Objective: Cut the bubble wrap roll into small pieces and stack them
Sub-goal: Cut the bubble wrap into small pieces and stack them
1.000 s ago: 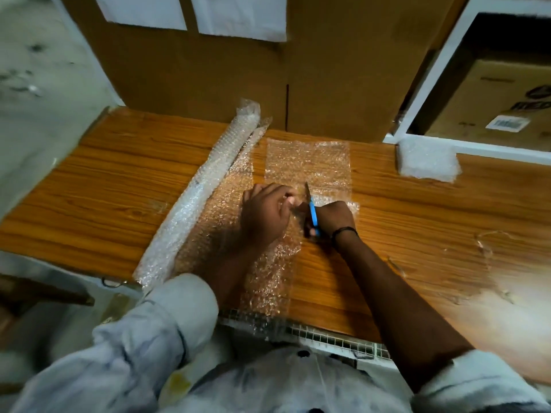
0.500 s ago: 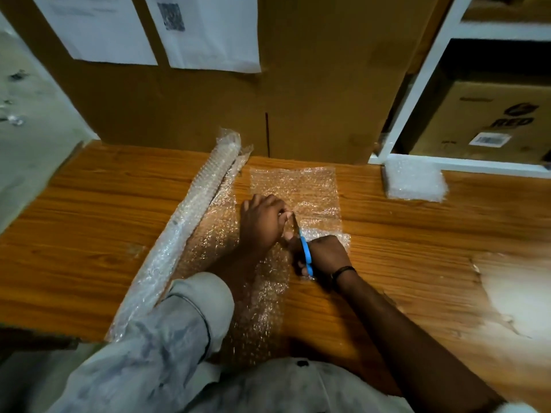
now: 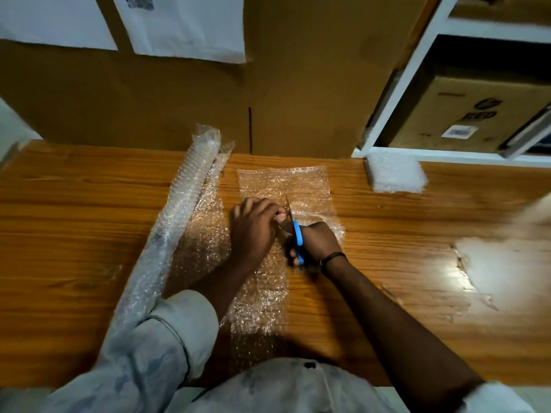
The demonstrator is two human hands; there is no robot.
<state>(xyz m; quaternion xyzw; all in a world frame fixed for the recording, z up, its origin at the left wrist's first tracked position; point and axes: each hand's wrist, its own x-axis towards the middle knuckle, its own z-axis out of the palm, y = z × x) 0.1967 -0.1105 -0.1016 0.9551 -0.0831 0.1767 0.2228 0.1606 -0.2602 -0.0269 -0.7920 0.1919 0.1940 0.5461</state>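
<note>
A bubble wrap roll (image 3: 182, 216) lies diagonally on the wooden table (image 3: 74, 234), with a sheet of wrap (image 3: 280, 186) unrolled to its right. My left hand (image 3: 253, 228) lies on the sheet with curled fingers and holds it down just left of the cut. My right hand (image 3: 316, 242) grips blue-handled scissors (image 3: 296, 234), whose blades point away from me into the sheet. A stack of cut pieces (image 3: 395, 174) rests at the back right of the table.
Large cardboard boxes (image 3: 208, 99) with white papers stand along the table's far edge. A white shelf (image 3: 417, 70) at the back right holds a carton (image 3: 465, 114). The tabletop's veneer is peeled at the right (image 3: 489, 263).
The view has tilted up and the table's near edge has left the frame. Both hands and the scissors have crept a little farther along the sheet.
</note>
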